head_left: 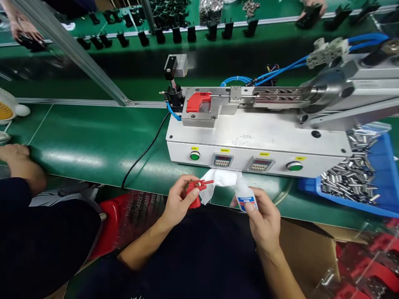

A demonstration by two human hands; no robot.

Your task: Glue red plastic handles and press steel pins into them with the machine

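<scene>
My left hand (180,201) is closed around a red plastic part (195,200), whose narrow prongs point right. In my right hand (264,218) is a small white glue bottle (245,194) with a blue and red label, its tip up. The two hands are apart, just before the bench edge. A white tissue (223,177) lies between them by the machine's base. Beyond, a metal bench machine (262,133) holds another red part (197,101) in its fixture, with a thin rod reaching it from the right.
A blue bin (386,166) of metal pins stands at right. Red parts in clear trays (370,261) sit lower right. A black cable (146,149) crosses the green bench (81,137). A co-worker's arm (23,164) is at left. Black parts (160,36) line the far bench.
</scene>
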